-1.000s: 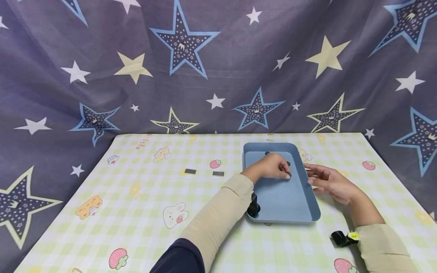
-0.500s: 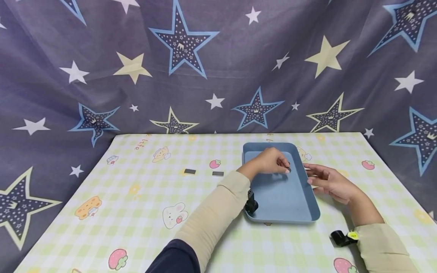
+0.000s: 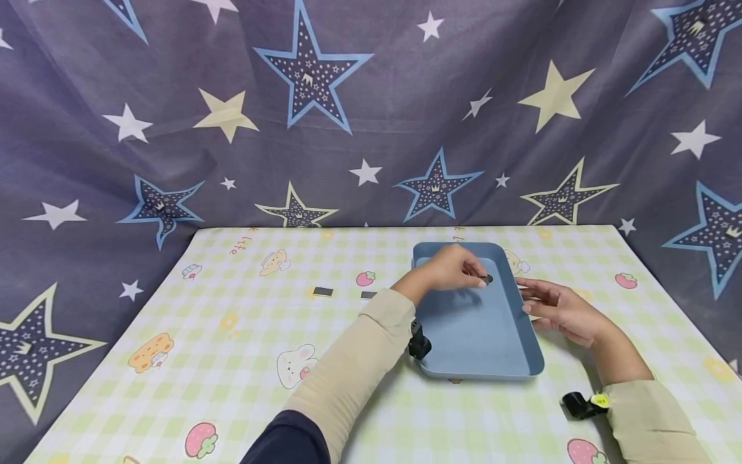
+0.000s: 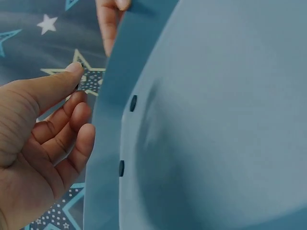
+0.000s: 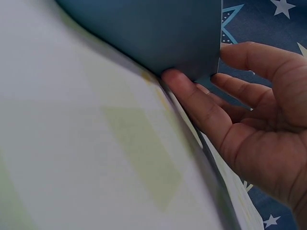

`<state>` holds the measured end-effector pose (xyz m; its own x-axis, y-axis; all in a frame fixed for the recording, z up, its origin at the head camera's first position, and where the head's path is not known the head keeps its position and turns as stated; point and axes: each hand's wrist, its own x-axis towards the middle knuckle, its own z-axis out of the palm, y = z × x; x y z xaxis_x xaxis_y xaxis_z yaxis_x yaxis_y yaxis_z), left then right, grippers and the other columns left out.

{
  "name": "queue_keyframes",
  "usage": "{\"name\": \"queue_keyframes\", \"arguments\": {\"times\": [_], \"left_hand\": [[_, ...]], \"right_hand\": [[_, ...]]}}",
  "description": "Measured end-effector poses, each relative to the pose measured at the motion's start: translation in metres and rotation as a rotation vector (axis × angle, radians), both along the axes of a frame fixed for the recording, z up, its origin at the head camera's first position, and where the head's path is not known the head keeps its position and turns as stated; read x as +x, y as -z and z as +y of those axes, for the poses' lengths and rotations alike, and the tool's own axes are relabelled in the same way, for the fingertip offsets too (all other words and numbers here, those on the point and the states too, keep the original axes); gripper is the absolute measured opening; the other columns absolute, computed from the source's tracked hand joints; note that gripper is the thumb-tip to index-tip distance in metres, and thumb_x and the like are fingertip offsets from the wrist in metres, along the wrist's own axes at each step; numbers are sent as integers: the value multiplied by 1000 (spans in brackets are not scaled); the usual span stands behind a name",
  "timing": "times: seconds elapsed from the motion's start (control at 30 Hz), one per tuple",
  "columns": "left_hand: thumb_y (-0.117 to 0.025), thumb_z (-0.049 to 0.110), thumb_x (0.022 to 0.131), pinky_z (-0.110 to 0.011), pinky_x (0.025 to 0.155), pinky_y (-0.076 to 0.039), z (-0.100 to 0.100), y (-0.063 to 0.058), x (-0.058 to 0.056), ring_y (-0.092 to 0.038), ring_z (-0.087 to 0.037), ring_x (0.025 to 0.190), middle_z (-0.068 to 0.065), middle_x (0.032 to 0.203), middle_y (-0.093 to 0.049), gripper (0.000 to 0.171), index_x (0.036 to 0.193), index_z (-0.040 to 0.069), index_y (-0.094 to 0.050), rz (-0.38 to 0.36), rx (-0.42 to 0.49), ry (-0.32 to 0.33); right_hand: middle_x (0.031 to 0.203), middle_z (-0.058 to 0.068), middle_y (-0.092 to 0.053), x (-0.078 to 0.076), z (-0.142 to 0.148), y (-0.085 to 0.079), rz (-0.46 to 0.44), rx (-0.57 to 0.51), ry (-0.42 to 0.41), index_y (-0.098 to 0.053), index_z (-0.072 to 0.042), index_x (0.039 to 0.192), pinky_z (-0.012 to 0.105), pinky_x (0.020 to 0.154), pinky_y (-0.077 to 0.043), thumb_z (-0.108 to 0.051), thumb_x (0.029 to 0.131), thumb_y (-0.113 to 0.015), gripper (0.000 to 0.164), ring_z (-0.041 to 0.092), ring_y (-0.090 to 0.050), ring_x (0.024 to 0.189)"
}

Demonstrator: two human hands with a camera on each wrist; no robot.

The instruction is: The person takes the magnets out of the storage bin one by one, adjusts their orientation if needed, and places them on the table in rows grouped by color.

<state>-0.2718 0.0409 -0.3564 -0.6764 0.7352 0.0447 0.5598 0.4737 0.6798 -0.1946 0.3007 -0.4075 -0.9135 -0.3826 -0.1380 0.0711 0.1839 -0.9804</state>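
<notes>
My left hand [image 3: 449,267] is over the far part of a blue-grey rectangular tray [image 3: 481,367]. Thumb and forefinger pinch a small dark piece [image 4: 76,87], mostly hidden between the fingertips. Two small dark discs [image 4: 133,103] lie on the tray floor along one wall; one disc [image 3: 489,279] shows just beyond those fingertips in the head view. Outside the tray's right wall, my right hand [image 3: 562,312] touches the side with extended fingers. In the right wrist view, a fingertip [image 5: 176,79] rests low on the tray's outer corner.
Two small dark rectangular pieces with pale edges lie on the checked tablecloth left of the tray, one farther left [image 3: 323,292] and one [image 3: 368,295] beside the left sleeve. A star-patterned curtain [image 3: 371,116] hangs behind the table. Black wrist cameras [image 3: 580,406] jut from both sleeves.
My left hand has lifted a dark disc from the tray floor by the right wall and moved slightly back and to the left. The right hand and tray stay put.
</notes>
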Motion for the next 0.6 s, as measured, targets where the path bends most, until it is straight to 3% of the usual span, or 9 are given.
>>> {"name": "queue_keyframes", "arguments": {"times": [0.33, 0.6], "left_hand": [[-74, 15, 88, -16, 75, -51, -15, -10, 3, -64, -4, 81, 2, 89, -71, 14, 100, 8, -75, -29, 95, -36], [-73, 16, 89, -16, 73, -50, -27, -11, 7, -62, -5, 81, 0, 90, -70, 16, 103, 7, -74, 27, 99, -37]], "right_hand": [[143, 20, -38, 0, 0, 1, 4, 0, 1, -20, 8, 151, 34, 84, -55, -7, 98, -59, 68, 6, -59, 108], [136, 23, -45, 1, -1, 0, 19, 7, 0, -19, 10, 150, 34, 82, -56, -7, 97, -59, 68, 8, -61, 105]]}}
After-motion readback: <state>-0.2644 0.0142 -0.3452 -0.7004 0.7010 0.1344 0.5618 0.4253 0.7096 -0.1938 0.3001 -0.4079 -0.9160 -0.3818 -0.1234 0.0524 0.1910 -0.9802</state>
